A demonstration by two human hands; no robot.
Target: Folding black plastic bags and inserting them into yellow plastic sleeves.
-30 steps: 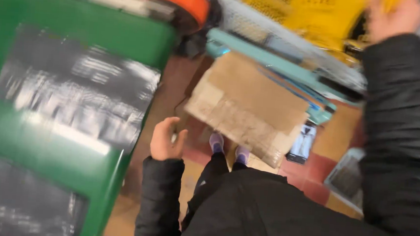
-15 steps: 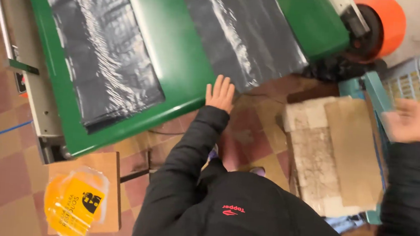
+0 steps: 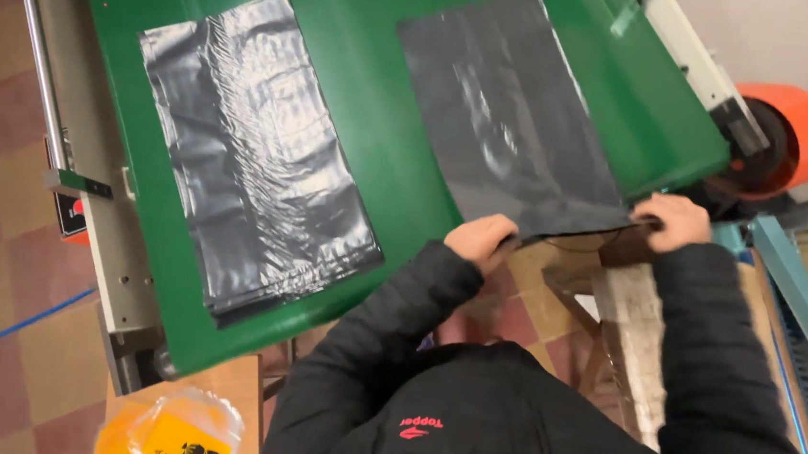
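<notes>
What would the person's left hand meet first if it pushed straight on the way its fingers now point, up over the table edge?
The left hand already grips the near edge of the right-hand black plastic bag; straight on, it would likely slide along that bag on the green table.

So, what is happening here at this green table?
A person in a black jacket stands at the green table. The left hand and the right hand each grip the near edge of a black plastic bag lying flat on it. A second black bag lies untouched to the left.
</notes>
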